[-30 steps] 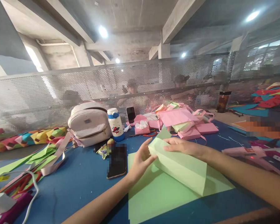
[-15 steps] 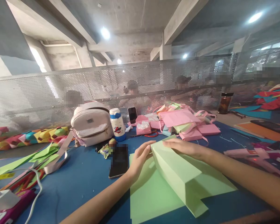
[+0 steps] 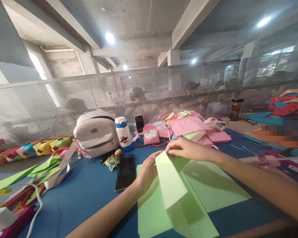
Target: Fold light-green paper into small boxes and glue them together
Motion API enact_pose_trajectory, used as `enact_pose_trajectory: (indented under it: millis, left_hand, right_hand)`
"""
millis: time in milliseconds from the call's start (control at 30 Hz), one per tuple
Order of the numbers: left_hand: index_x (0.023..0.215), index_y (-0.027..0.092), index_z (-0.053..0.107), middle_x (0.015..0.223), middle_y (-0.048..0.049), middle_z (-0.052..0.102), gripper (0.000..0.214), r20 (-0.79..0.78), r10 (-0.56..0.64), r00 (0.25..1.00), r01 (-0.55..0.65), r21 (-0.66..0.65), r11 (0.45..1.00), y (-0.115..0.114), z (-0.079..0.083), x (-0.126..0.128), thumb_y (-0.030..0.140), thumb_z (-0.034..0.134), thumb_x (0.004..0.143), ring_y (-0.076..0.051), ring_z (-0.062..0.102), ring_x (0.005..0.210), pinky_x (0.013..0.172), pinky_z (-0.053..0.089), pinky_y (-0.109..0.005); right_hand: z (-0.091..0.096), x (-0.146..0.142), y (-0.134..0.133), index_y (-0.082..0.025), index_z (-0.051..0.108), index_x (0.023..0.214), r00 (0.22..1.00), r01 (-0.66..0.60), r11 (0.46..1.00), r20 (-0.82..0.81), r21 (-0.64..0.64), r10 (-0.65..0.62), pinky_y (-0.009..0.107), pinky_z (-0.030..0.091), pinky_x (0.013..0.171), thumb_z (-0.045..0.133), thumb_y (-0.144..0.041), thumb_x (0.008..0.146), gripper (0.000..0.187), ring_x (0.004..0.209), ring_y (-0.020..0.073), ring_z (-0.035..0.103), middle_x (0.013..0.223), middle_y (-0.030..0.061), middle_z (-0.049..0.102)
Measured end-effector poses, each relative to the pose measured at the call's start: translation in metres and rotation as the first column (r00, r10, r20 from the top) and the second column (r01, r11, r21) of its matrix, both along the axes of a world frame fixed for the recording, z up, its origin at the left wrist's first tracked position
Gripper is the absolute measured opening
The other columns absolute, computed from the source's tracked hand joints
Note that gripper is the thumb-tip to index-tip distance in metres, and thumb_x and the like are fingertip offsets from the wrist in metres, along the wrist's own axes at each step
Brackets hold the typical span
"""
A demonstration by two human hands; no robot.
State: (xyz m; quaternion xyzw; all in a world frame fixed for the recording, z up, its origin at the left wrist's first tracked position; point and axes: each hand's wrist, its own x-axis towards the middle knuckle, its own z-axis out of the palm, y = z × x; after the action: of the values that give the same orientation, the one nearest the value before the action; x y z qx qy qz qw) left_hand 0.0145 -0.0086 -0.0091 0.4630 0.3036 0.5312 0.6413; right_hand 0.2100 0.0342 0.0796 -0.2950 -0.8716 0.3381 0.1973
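Note:
A folded sheet of light green paper [image 3: 171, 185] stands up at a crease in front of me, its near end lifted off the table. My left hand [image 3: 149, 170] is closed on its far left edge, the fingertips partly behind the paper. With fingers bent in a pinch, my right hand [image 3: 188, 150] grips the far end of the same sheet. Beneath it, more flat green paper [image 3: 221, 185] spreads to both sides on the blue table. Close to my left hand lies a dark phone [image 3: 125, 173].
A pale backpack [image 3: 96, 134], a white and blue bottle [image 3: 124, 135] and a pile of pink paper pieces [image 3: 188, 125] stand along the back. Scissors [image 3: 27, 195] and a purple power strip [image 3: 17, 221] with a white cable are at left. A pink glue gun [image 3: 260, 162] lies at right.
The box-like fold has opened and tipped left, its flap now showing its upper face. My right hand has risen and curled its fingers at the far end. The view has shifted slightly.

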Motion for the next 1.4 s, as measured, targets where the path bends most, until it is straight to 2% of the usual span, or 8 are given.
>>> enact_pose_trajectory:
  millis: [167,333,600,733,833,1000,1167,1400]
  left_hand:
    - [0.108,0.018,0.074,0.110,-0.0073,0.076,0.038,-0.106,0.128,0.986,-0.129,-0.006,0.992,0.002,0.001,-0.001,0.045,0.071,0.081,-0.026,0.069,0.098,0.084,0.051,-0.033]
    - [0.103,0.017,0.074,0.103,-0.0073,0.077,0.042,-0.103,0.126,0.987,-0.127,-0.005,0.992,0.007,-0.010,-0.002,0.050,0.073,0.078,-0.027,0.071,0.093,0.084,0.052,-0.035]
    - [0.116,0.017,0.063,0.125,-0.0148,0.068,0.048,-0.005,0.312,0.950,-0.308,0.144,0.940,0.037,0.005,-0.034,0.055,0.059,0.087,-0.030,0.067,0.112,0.095,0.052,-0.045]
    - [0.123,0.023,0.058,0.133,-0.0103,0.062,0.040,0.037,0.496,0.867,-0.470,0.388,0.793,0.036,0.037,-0.050,0.048,0.054,0.093,-0.025,0.057,0.125,0.105,0.045,-0.040]
    - [0.130,0.026,0.054,0.138,-0.0095,0.055,0.038,0.037,0.727,0.685,-0.505,0.744,0.438,0.022,0.051,-0.048,0.046,0.045,0.098,-0.025,0.051,0.131,0.109,0.041,-0.042]
    - [0.144,0.021,0.042,0.133,-0.0149,0.058,0.077,-0.250,0.792,0.558,0.296,0.951,0.091,0.001,0.037,-0.028,0.066,0.059,0.084,-0.031,0.053,0.127,0.116,0.030,-0.047]
    - [0.140,0.015,0.048,0.121,-0.0138,0.069,0.052,-0.493,0.824,0.278,0.611,0.753,0.245,0.006,0.008,-0.008,0.036,0.057,0.093,-0.029,0.064,0.113,0.122,0.014,-0.054]
    - [0.094,0.020,0.067,0.081,-0.0007,0.073,0.028,-0.419,0.888,0.187,0.572,0.782,0.249,0.011,-0.006,-0.015,0.009,0.041,0.097,-0.016,0.065,0.076,0.114,0.033,-0.052]
  right_hand:
    - [-0.006,-0.012,-0.002,-0.023,0.064,0.107,0.979,0.101,0.805,0.086,0.584,-0.185,0.035,0.045,0.082,0.071,-0.012,0.074,0.035,0.105,0.0254,0.060,0.116,0.0057,0.068]
    - [-0.013,-0.024,-0.001,-0.024,0.072,0.088,0.943,-0.050,0.801,0.293,0.597,-0.159,0.034,0.042,0.077,0.063,-0.018,0.083,0.012,0.087,0.0249,0.065,0.089,0.0036,0.074]
    - [-0.025,0.008,0.029,-0.018,0.066,0.072,0.951,0.273,0.942,-0.091,-0.194,-0.294,0.027,0.041,0.061,0.066,-0.030,0.077,0.013,0.065,0.0181,0.059,0.064,0.0000,0.065]
    - [-0.060,0.028,0.025,-0.016,0.065,0.079,0.904,0.268,0.820,-0.163,-0.506,-0.396,0.028,0.051,0.062,0.059,-0.035,0.082,0.020,0.070,0.0191,0.066,0.075,0.0045,0.070]
    - [-0.082,0.037,0.018,-0.018,0.061,0.076,0.852,0.239,0.694,-0.196,-0.679,-0.485,0.028,0.052,0.058,0.060,-0.031,0.079,0.014,0.064,0.0185,0.066,0.069,0.0045,0.068]
    - [-0.095,0.041,0.011,-0.020,0.054,0.073,0.769,0.140,0.560,-0.266,-0.816,-0.581,0.025,0.052,0.058,0.065,-0.027,0.074,0.013,0.064,0.0162,0.064,0.067,0.0011,0.065]
    - [-0.096,0.040,0.004,-0.019,0.056,0.075,0.772,0.061,0.498,-0.276,-0.865,-0.573,0.024,0.050,0.058,0.068,-0.027,0.075,0.014,0.065,0.0149,0.063,0.067,0.0004,0.063]
    - [-0.071,0.058,-0.005,-0.018,0.057,0.082,0.980,0.156,0.921,-0.060,-0.357,-0.189,0.026,0.045,0.053,0.047,-0.050,0.096,0.036,0.063,0.0177,0.064,0.077,0.0053,0.068]
